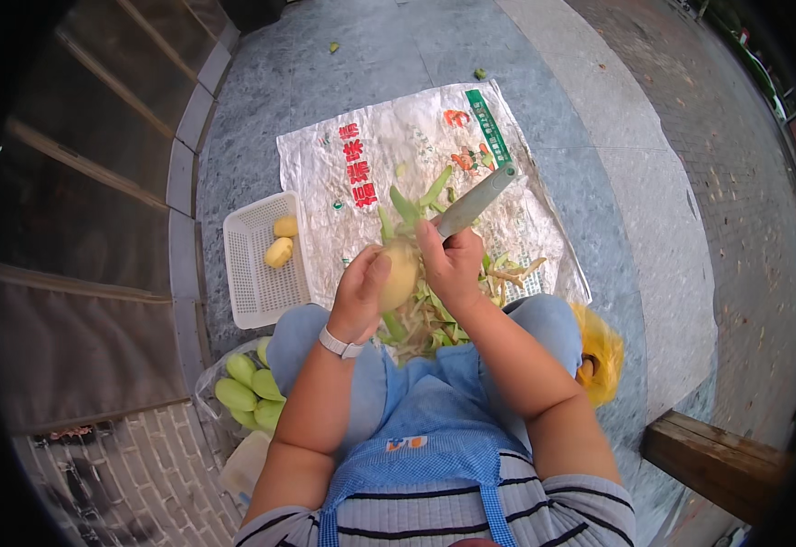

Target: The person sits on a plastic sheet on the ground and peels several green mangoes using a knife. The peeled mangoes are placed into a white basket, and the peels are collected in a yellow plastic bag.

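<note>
My left hand (355,294) grips a pale yellow potato (398,279), partly blurred, above my lap. Close to its right side, my right hand (454,265) is shut around the grey-green handle of a peeling tool (478,202). The handle points up and to the right; its working end is hidden or blurred near the potato. Green and brown peelings (432,318) lie heaped beneath both hands, on a flattened white woven sack (316,161) that bears red and green printing. Longer green strips (436,186) lie just beyond the hands.
At the left, a white plastic basket (246,290) holds two peeled potatoes (279,252). Light green gourd-like vegetables (235,394) fill a clear bag by my left knee. A yellow plastic bag (603,362) sits by my right knee. A wooden beam (712,455) juts in at lower right.
</note>
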`<control>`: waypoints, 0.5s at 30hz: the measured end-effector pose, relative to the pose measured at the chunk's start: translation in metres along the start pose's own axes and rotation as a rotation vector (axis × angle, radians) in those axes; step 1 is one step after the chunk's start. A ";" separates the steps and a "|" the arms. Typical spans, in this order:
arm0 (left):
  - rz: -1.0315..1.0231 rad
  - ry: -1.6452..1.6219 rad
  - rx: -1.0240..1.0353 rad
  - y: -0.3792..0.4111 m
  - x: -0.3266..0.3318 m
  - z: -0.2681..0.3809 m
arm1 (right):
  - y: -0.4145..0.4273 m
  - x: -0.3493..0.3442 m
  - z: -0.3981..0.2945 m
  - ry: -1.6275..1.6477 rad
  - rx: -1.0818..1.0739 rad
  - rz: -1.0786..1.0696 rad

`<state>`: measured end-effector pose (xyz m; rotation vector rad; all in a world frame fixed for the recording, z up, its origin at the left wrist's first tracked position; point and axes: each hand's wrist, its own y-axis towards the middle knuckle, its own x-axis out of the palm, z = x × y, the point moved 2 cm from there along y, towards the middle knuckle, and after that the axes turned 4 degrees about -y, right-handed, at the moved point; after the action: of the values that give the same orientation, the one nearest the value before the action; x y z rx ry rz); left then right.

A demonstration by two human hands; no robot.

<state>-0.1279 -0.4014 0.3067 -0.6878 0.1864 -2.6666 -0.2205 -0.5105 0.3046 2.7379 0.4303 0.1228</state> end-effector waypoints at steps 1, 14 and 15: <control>-0.012 -0.099 -0.047 -0.001 0.003 0.001 | 0.004 0.000 0.021 -0.026 0.138 -0.017; 0.340 -0.491 -0.097 0.011 -0.005 -0.009 | -0.014 0.005 -0.007 -0.101 -0.470 -0.444; 0.338 -0.471 -0.085 0.010 -0.006 -0.013 | -0.018 0.008 -0.007 -0.097 -0.525 -0.489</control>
<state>-0.1267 -0.4075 0.2906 -1.1727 0.2600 -2.1220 -0.2193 -0.4898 0.3044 2.0540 0.8821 -0.0240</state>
